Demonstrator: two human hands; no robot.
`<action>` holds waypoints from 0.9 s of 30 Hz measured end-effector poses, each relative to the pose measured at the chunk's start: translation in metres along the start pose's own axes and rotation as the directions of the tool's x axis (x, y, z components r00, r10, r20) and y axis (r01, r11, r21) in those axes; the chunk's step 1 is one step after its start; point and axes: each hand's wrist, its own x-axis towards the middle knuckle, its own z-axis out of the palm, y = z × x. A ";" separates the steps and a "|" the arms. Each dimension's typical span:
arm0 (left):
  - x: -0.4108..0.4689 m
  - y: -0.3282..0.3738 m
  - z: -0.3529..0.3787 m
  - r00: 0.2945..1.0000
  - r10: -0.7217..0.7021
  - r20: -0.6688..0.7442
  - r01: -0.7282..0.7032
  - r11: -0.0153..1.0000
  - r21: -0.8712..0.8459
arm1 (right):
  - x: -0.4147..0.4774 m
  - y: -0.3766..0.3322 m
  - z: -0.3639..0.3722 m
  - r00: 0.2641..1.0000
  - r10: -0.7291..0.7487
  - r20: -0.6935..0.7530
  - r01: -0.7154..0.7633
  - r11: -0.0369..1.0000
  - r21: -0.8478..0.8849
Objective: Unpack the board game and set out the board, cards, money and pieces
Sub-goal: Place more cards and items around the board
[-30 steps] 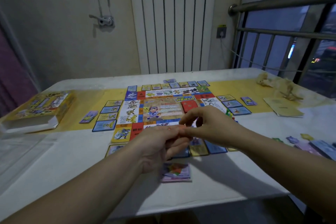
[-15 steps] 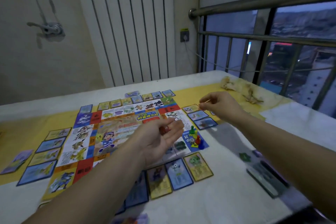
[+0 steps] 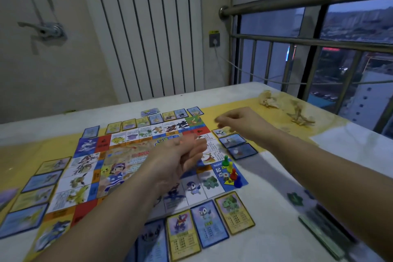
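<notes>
On the board [image 3: 127, 155], unreadable Chinese print, pawns [image 3: 233, 174] on blue corner

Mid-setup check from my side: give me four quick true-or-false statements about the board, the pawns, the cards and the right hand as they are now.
1. The board lies unfolded and flat on the table. True.
2. The pawns lie scattered on the table, off the board. False: the green, yellow, red and blue pawns stand close together on the board's blue corner square.
3. Cards lie in rows alongside the board's edges. True.
4. The right hand lies flat on the middle of the board. False: it is beyond the board's right edge, by the cards there, with its fingers curled.
</notes>
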 end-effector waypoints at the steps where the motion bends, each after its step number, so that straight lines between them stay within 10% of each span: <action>1: -0.001 0.001 -0.005 1.000 0.025 0.005 -0.025 0.997 0.066 | -0.008 -0.015 0.009 0.994 -0.011 0.107 0.012 1.000 -0.006; 11: -0.026 0.036 -0.080 0.985 0.174 -0.012 -0.161 0.932 0.325 | 0.007 -0.073 0.101 0.895 -0.047 0.443 -0.066 0.970 0.236; 18: -0.013 0.069 -0.154 0.961 0.177 -0.213 -0.231 0.937 -0.262 | 0.079 -0.089 0.161 0.988 0.046 0.144 -0.064 0.991 0.121; 27: 0.007 0.080 -0.196 0.895 0.263 -0.362 -0.370 0.889 -0.269 | 0.212 -0.089 0.203 0.983 0.126 -0.132 -0.130 0.991 -0.019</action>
